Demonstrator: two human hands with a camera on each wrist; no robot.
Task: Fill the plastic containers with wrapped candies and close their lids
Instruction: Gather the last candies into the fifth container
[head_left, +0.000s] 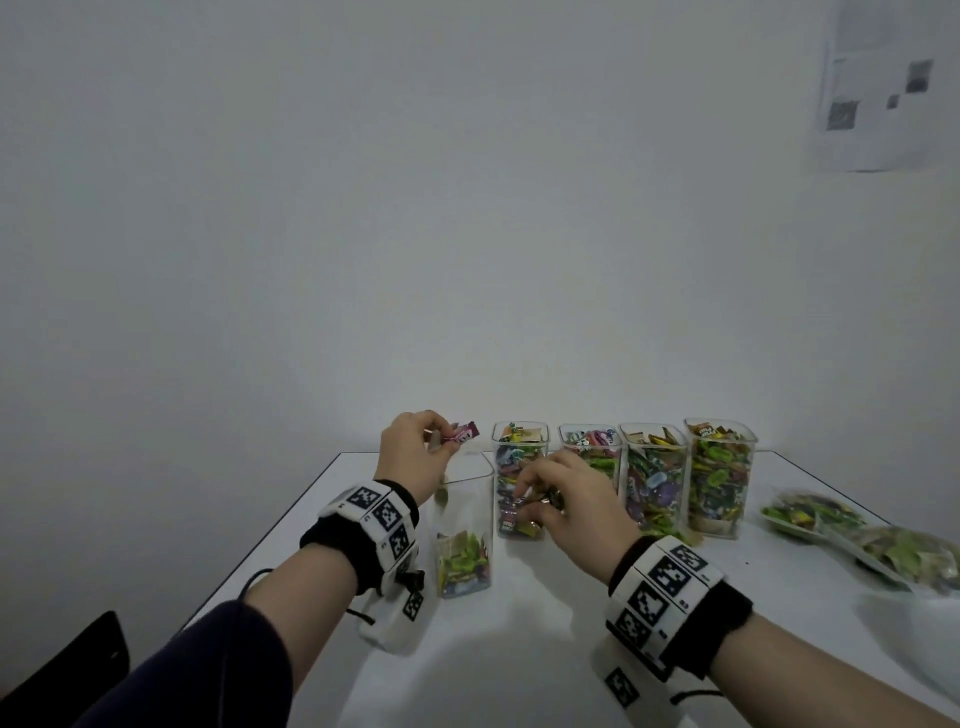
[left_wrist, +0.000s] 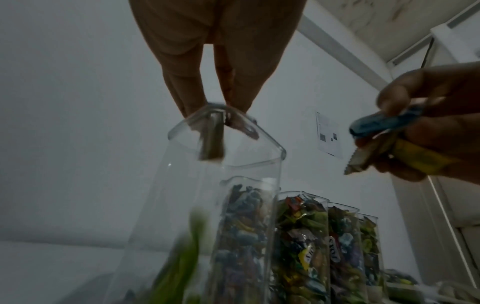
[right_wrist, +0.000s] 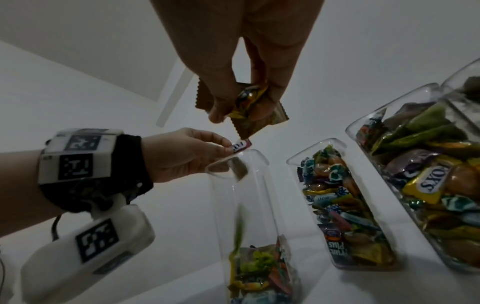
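A tall clear container (head_left: 464, 525) stands near the table's left edge with a shallow layer of wrapped candies (head_left: 462, 564) at its bottom. Just above its open rim, my left hand (head_left: 448, 441) pinches a purple wrapped candy (head_left: 464, 432) between thumb and fingers. In the right wrist view the same purple candy (right_wrist: 241, 145) sits over the rim, and blurred candies (right_wrist: 239, 230) are falling inside the container (right_wrist: 249, 205). My right hand (head_left: 525, 506) hovers right of the container and grips a small bunch of candies (right_wrist: 250, 111). No lid is in view.
Several open containers packed with candies (head_left: 655, 480) stand in a row behind my right hand. Two clear bags of candies (head_left: 810, 514) lie at the table's right side. The white table's (head_left: 519, 649) left edge runs close to my left arm. A dark chair (head_left: 67, 670) stands beyond it.
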